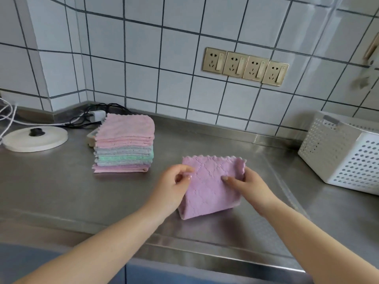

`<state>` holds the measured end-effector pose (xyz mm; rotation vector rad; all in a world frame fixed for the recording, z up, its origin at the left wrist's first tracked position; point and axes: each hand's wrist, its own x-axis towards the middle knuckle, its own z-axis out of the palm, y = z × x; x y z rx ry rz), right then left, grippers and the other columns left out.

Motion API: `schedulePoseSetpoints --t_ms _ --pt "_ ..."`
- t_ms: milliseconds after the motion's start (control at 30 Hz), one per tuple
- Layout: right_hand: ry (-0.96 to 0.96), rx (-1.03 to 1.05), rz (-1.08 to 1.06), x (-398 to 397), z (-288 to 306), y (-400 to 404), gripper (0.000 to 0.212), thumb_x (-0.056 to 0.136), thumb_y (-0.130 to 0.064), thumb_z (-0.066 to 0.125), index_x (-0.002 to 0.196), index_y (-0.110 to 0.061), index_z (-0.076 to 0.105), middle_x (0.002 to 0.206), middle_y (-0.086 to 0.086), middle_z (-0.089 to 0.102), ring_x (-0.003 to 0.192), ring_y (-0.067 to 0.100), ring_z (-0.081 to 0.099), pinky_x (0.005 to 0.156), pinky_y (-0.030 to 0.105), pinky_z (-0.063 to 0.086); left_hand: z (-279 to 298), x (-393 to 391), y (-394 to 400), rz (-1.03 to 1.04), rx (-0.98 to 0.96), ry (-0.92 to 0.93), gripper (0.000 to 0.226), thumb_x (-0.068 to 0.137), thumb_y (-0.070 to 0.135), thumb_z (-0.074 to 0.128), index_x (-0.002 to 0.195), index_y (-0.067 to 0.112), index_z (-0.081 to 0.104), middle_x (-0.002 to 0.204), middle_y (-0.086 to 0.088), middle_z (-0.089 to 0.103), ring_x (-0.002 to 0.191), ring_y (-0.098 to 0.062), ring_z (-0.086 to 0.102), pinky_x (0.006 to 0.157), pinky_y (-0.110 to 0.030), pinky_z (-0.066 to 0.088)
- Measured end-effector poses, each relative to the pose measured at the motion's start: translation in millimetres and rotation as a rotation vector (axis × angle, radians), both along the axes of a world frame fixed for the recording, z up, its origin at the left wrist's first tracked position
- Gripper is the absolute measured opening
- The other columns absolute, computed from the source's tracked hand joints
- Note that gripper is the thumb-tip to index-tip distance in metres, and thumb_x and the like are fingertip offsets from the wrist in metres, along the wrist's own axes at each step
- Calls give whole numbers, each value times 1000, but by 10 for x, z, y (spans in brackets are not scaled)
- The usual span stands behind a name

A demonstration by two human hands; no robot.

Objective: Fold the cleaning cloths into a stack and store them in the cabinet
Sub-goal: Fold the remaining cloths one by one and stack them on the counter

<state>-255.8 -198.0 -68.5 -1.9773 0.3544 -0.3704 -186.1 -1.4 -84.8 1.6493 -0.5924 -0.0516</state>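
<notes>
We pinch the lilac cloth [211,187] at both sides, left hand [174,185] and right hand [249,186], on the steel table [61,191] right of the stack [124,143]. Risk: plush waffle fabric springs open if let go early; scalloped edges misalign, and the tall stack could lean.

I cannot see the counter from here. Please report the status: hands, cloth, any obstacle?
Left hand and right hand pinch purple cloth, folded, on steel counter. Folded stack stands behind left. White basket far right, nothing blocking.
</notes>
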Motion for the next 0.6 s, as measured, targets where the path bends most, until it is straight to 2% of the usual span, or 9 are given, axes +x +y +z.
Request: schedulePoseSetpoints --t_ms 67,133,267,333,400,500,567,600 --pt "57 -152 -90 201 -60 51 21 84 -27 67 93 -9 59 83 -4 62 79 16 57 67 25 43 -32 183 69 -22 206 -71 37 89 -3 43 117 16 60 118 2 55 86 -6 55 77 -6 38" --pt "134 -294 -124 389 -130 79 24 85 -31 64 94 -9 57 79 -4 56 77 18 51 62 27 38 -91 334 139 -46 414 -182 47 87 -1 41 129 18 50 132 3 45 99 -14 53 88 -18 39" --pt "241 -407 -102 586 -263 69 39 89 -30 58 125 -19 51 112 -2 62 103 20 56 79 22 35 -181 457 176 -56 747 -374 58 83 12 50 139 21 37 140 4 35 113 -21 51 96 -31 40" --pt "249 -420 -113 624 -291 62 43 90 -30 55 131 -22 47 124 0 61 112 21 56 81 22 35 -234 500 167 -62 850 -417 61 82 18 52 140 22 34 140 1 34 118 -24 49 98 -32 38" --pt "252 -434 -115 646 -300 71 44 91 -30 54 133 -23 45 126 0 60 113 22 56 82 23 36 -263 547 173 -40 950 -472 61 82 26 52 140 23 34 139 0 36 125 -24 42 103 -33 34" --pt "270 -480 -109 680 -293 98 45 91 -31 54 134 -23 43 126 2 60 113 23 56 81 24 37 -281 577 217 -20 967 -525 54 85 35 44 137 25 37 150 -1 23 139 -22 20 113 -35 19" --pt "258 -553 -119 683 -264 109 47 92 -33 52 136 -23 41 128 5 58 115 24 55 86 29 42 -240 554 241 -15 819 -617 57 82 37 25 134 23 43 156 -1 16 146 -18 6 116 -33 6" --pt "221 -622 -133 675 -252 118 47 93 -33 50 137 -21 41 131 5 54 117 25 53 90 31 43 -206 532 233 -24 740 -669 64 79 37 15 133 21 46 156 -1 20 146 -17 7 116 -30 3"
